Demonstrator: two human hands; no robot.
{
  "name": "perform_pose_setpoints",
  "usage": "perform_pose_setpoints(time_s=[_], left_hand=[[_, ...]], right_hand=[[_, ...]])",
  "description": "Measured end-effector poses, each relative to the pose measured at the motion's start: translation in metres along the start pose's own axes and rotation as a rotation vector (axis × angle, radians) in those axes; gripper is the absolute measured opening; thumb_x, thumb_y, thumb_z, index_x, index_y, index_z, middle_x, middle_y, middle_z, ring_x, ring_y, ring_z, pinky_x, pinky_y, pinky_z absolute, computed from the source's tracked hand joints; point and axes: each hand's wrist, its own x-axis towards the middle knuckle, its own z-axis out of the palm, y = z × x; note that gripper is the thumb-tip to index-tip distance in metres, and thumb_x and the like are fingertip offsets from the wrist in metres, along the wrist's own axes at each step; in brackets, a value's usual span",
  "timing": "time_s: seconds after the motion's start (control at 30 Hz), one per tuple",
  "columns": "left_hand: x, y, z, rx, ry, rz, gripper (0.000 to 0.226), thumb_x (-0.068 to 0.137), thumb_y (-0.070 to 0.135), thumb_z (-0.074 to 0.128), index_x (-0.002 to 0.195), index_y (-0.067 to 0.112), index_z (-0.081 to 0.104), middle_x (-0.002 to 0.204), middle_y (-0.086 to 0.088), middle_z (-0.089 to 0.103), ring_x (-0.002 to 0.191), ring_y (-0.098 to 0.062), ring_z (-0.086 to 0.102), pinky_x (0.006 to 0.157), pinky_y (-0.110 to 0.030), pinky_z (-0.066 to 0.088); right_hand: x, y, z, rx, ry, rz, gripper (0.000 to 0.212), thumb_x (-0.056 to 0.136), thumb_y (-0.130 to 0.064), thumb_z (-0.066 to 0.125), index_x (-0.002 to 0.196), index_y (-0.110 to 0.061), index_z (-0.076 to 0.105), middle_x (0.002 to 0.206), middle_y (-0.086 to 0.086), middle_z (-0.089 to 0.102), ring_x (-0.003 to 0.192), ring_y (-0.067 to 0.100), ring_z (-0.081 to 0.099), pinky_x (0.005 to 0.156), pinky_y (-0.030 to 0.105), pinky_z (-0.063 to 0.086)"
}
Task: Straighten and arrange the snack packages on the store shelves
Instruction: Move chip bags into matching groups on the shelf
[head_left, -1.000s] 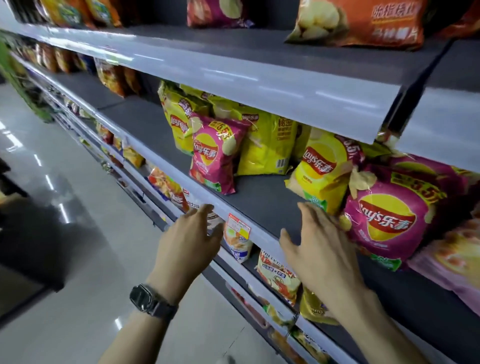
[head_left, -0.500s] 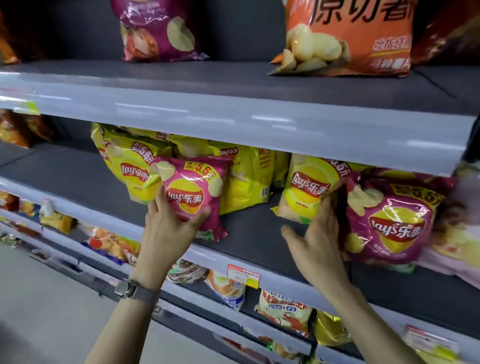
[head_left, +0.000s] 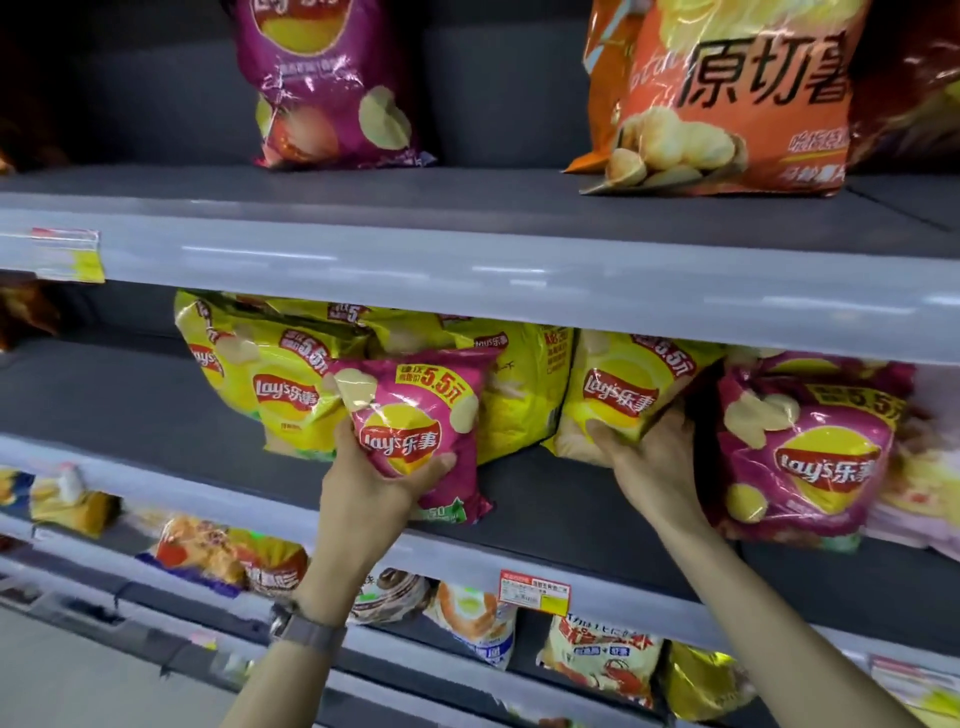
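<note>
Middle shelf, left part: bare grey board. Further right on that shelf, a leaning cluster of yellow Lay's bags, fronts out.

Left hand: rises from below the middle shelf's front edge on a bare forearm, with a wristwatch at the wrist. Grips the pink Lay's bag low down, thumb across the front near the logo, fingers curled round the bag's left edge, palm cupped beneath. Pink bag stands near the front of the middle shelf, in front of the yellow cluster and tilted slightly; cannot tell whether lifted clear of the board.

Behind it, toward the back of the shelf, another yellow bag, back panel out.

Right hand: comes up from below the middle shelf at the lower right, wrist bent back. Holds the lower corner of a single yellow bag, thumb pressed on the front, fingers tucked behind its right side. Yellow bag leans leftward mid-shelf.

Just right of that hand, on the same shelf, a purple Lay's bag, touching the wrist. On the shelf's front edge, between the two forearms, a price tag.
</note>
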Motion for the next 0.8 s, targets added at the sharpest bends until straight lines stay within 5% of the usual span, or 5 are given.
perform_pose_setpoints(time_s=[0.13, 0.3, 0.53, 0.8], left_hand=[[-0.017, 0.004, -0.016, -0.101, 0.061, 0.053, 0.084, 0.065, 0.048, 0.094, 0.131, 0.035, 0.043, 0.109, 0.020, 0.067, 0.090, 0.006, 0.069, 0.073, -0.018, 0.056], [-0.031, -0.001, -0.048, -0.192, 0.138, 0.060, 0.093, 0.058, 0.057, 0.096, 0.134, 0.038, 0.045, 0.114, 0.018, 0.070, 0.096, 0.000, 0.072, 0.082, -0.032, 0.059], [-0.044, -0.012, -0.078, -0.227, 0.221, 0.069, 0.080, 0.070, 0.036, 0.094, 0.136, 0.030, 0.048, 0.121, 0.012, 0.071, 0.102, -0.002, 0.073, 0.079, -0.022, 0.060], [-0.065, -0.019, -0.098, -0.256, 0.252, 0.049, 0.085, 0.067, 0.040, 0.095, 0.138, 0.031, 0.049, 0.120, 0.012, 0.073, 0.102, -0.006, 0.075, 0.082, -0.030, 0.062]], right_hand=[[-0.002, -0.005, -0.002, 0.111, -0.015, 0.010, 0.046, 0.076, -0.038, 0.087, 0.117, -0.032, 0.065, 0.108, -0.012, 0.070, 0.113, 0.023, 0.067, 0.094, 0.035, 0.050], [-0.037, -0.013, -0.004, 0.234, 0.066, -0.115, 0.052, 0.072, -0.046, 0.088, 0.109, -0.066, 0.058, 0.122, -0.003, 0.067, 0.116, 0.019, 0.064, 0.103, 0.046, 0.052], [-0.091, -0.033, 0.026, 0.409, -0.141, -0.202, 0.072, 0.076, -0.037, 0.090, 0.135, -0.035, 0.050, 0.125, -0.007, 0.067, 0.112, 0.005, 0.067, 0.090, 0.026, 0.055], [-0.094, -0.065, 0.118, 0.347, -0.286, -0.277, 0.087, 0.070, -0.055, 0.087, 0.142, -0.032, 0.044, 0.128, -0.005, 0.055, 0.122, 0.009, 0.056, 0.101, 0.041, 0.053]])
